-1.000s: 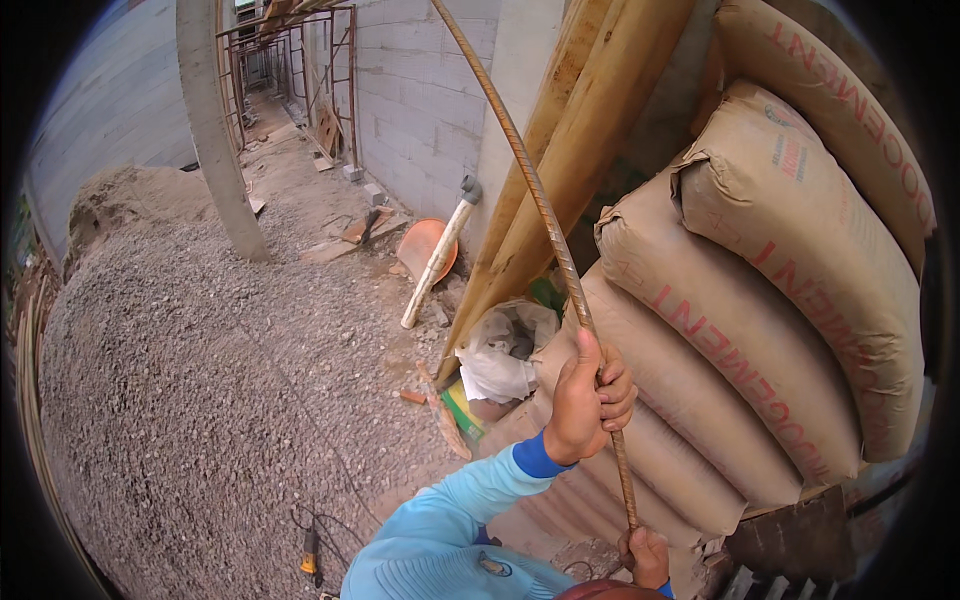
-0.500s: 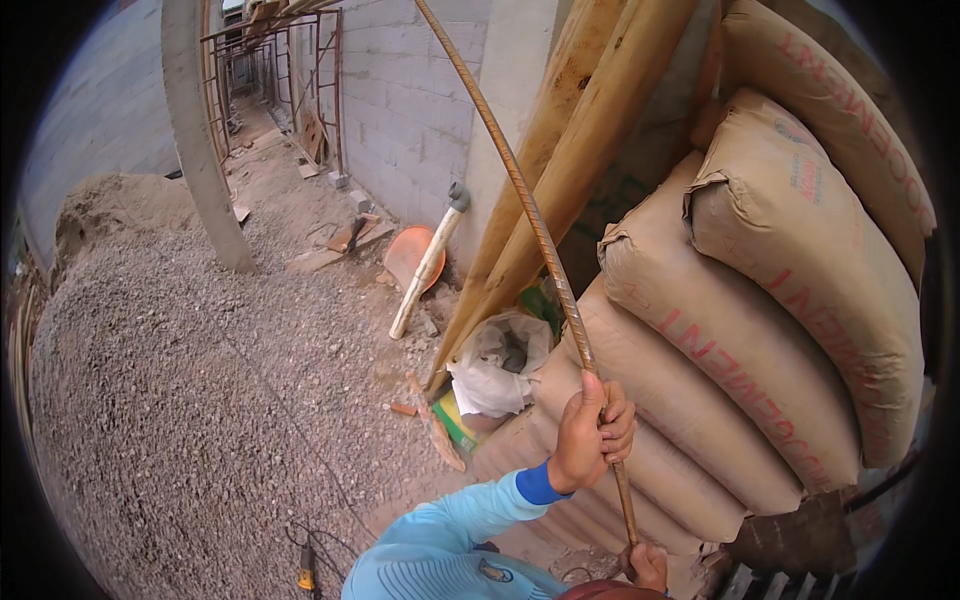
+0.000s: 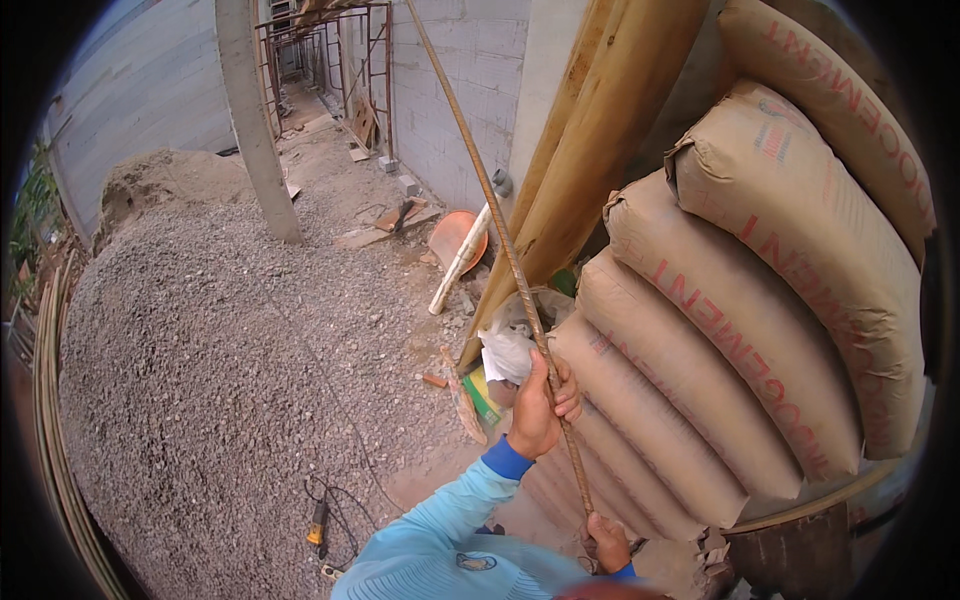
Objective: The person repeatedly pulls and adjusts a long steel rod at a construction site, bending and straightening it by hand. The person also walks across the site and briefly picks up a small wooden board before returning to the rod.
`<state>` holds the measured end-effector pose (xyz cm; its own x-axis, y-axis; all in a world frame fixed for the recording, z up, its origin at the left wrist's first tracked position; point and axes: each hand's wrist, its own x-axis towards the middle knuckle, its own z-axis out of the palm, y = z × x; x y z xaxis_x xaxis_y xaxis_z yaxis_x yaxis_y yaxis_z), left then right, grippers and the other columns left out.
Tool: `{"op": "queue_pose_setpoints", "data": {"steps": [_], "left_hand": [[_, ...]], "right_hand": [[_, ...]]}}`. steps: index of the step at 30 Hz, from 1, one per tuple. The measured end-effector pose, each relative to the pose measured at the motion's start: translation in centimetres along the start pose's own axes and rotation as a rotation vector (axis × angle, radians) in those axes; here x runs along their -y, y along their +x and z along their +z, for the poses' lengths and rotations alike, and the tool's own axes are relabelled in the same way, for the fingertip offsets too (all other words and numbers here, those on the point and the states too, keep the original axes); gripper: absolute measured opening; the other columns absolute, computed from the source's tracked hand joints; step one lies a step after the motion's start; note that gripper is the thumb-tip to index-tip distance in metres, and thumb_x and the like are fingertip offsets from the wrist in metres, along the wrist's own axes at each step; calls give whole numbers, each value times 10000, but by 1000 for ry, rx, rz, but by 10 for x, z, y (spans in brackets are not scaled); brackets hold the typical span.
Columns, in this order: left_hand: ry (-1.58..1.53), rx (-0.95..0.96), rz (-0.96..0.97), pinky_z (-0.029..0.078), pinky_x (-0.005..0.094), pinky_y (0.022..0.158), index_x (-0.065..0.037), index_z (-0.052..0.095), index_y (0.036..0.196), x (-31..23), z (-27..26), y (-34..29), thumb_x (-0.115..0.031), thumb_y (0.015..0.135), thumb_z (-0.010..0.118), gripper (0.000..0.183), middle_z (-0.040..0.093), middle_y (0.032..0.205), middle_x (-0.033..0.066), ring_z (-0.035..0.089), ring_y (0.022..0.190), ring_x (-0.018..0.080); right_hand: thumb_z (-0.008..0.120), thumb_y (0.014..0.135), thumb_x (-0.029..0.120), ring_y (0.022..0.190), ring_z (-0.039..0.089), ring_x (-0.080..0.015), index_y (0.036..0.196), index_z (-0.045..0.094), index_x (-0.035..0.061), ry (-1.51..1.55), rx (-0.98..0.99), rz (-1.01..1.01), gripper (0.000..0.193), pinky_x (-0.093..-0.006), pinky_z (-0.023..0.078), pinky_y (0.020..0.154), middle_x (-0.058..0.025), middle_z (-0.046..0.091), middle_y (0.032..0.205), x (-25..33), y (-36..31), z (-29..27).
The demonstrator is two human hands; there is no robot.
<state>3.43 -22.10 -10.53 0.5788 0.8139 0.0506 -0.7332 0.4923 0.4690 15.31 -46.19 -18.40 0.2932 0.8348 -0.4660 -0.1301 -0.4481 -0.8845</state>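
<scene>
A long, rust-brown ribbed steel bar (image 3: 508, 245) slants up and leftward in front of me, its upper end running out of the picture. My left hand (image 3: 543, 405) is wrapped around it, thumb along the bar. Lower down, close to my body, my right hand (image 3: 607, 543) is closed on the bar's bottom part; its fingers show only partly. Just right of both hands rises a stack of brown paper cement bags (image 3: 690, 345) with red print. Behind the left hand sits an open white sack (image 3: 507, 352), partly hidden by the bar.
A grey gravel heap (image 3: 230, 370) spreads across the left, with a yellow-and-black corded power tool (image 3: 318, 525) lying on it. Wooden planks (image 3: 590, 150) lean by the wall beside an orange basin (image 3: 452, 236) and a white pipe (image 3: 462, 258). A concrete post (image 3: 258, 130) stands farther off.
Both hands and the bar have shifted left and slightly up in view, and the bar looks straighter. The surroundings on the left have swung rightward. Both hands keep their hold.
</scene>
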Motion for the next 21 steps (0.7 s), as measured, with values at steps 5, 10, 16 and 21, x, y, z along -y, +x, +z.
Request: {"op": "queue_pose_setpoints", "data": {"steps": [5,10,16,21], "left_hand": [[78,-83,54,398,304,577,-94,475,929,57,7,-50,-680,937,227,636,387,648,-1,403,562,132],[29,-109,-118,328,244,506,-124,440,826,105,-6,-84,-668,928,324,565,345,625,-35,334,514,79],[24,-257,-67,240,212,452,-152,387,752,111,-23,-75,-637,931,390,517,300,606,-58,260,474,51],[31,-269,-96,237,221,442,-155,386,751,116,-15,-67,-640,930,390,517,300,601,-53,263,468,56]], "right_hand": [[508,967,438,479,323,-44,676,540,68,46,132,72,472,-231,223,441,45,388,553,17,-3,4],[538,939,488,512,381,-53,751,577,47,-10,175,-123,481,-225,279,463,32,436,599,10,2,2],[692,814,484,721,595,-167,1027,667,21,-526,199,-263,510,-303,482,671,-82,637,782,-74,-14,-64],[676,799,455,922,658,-310,1093,666,59,-583,25,55,493,-381,505,800,-203,679,967,-213,-57,-138]]}}
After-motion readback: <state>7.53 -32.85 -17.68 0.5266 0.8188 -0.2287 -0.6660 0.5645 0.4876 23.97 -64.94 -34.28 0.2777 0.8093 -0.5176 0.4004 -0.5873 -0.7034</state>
